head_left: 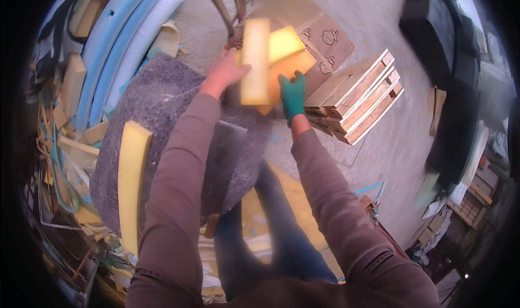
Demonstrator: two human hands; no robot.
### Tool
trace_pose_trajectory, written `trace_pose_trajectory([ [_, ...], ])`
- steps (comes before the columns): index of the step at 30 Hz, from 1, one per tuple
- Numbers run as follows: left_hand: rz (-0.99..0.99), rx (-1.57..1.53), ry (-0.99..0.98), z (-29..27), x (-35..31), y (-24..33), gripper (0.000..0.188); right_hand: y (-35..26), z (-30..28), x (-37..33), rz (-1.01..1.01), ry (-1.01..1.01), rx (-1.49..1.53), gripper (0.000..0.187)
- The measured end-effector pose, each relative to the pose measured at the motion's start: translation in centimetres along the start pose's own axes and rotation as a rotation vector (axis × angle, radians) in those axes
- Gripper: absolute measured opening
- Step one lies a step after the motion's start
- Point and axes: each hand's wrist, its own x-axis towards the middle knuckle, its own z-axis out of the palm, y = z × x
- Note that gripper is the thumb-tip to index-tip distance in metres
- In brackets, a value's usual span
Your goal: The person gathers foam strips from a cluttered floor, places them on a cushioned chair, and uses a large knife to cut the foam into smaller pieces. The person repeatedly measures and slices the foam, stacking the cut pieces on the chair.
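My bare left hand (222,72) grips a long pale yellow foam block (255,64) by its left side, thumb on its face. Behind it lies a brighter yellow foam piece (287,43). Under these is an orange foam piece (287,67), partly covered. My right hand (293,95), in a green glove, is at the orange piece's right edge with thumb and fingers apart; the fingertips seem to touch it. Beneath the foam spreads a brown patterned fabric or carpet piece (330,37). Another long yellow foam strip (133,183) rests on a surface covered with grey felt (157,86) near my left forearm.
Stacked wooden frames (355,99) stand right of my gloved hand. Blue and white curved foam pieces (111,53) and heaped offcuts line the left. Dark upholstered pieces (460,91) stand far right. Dark metal legs (219,7) rise at the top.
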Motion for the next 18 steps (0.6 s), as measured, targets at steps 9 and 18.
trace_pose_trajectory([
  [9,0.083,-0.550,-0.120,3.2,5.0,-0.8,0.106,-2.8,-0.3,-2.7,0.258,0.089,0.029,0.087],
  [18,0.374,-0.584,-0.279,0.9,7.6,5.7,0.086,-5.5,-1.6,-1.3,-0.114,0.483,0.105,0.080],
])
